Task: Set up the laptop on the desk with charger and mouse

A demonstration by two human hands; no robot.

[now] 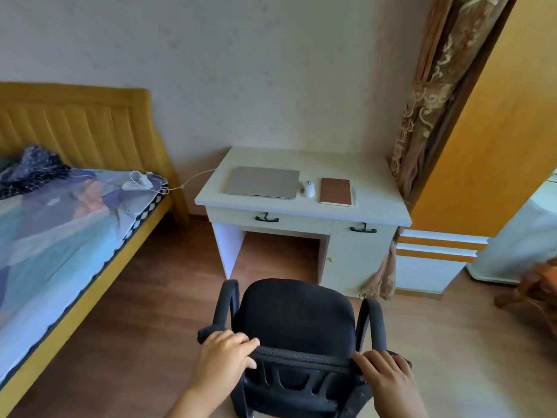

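Note:
A closed silver laptop [262, 182] lies flat on the white desk [373, 188]. A white mouse [309, 188] sits just right of it, then a brown notebook [336, 191]. A white charger [137, 182] rests on the bed's corner, its cable [196, 178] running toward the desk's left edge. A black office chair [297, 318] stands in front of the desk, facing it. My left hand [227, 354] grips the left end of the chair's backrest top and my right hand [384, 377] grips the right end.
A bed [60, 224] with a yellow headboard and patterned sheet fills the left. A patterned curtain [422, 116] and an orange wardrobe [488, 152] stand right of the desk. Wooden floor lies between bed, chair and desk. The desk has two drawers with dark handles.

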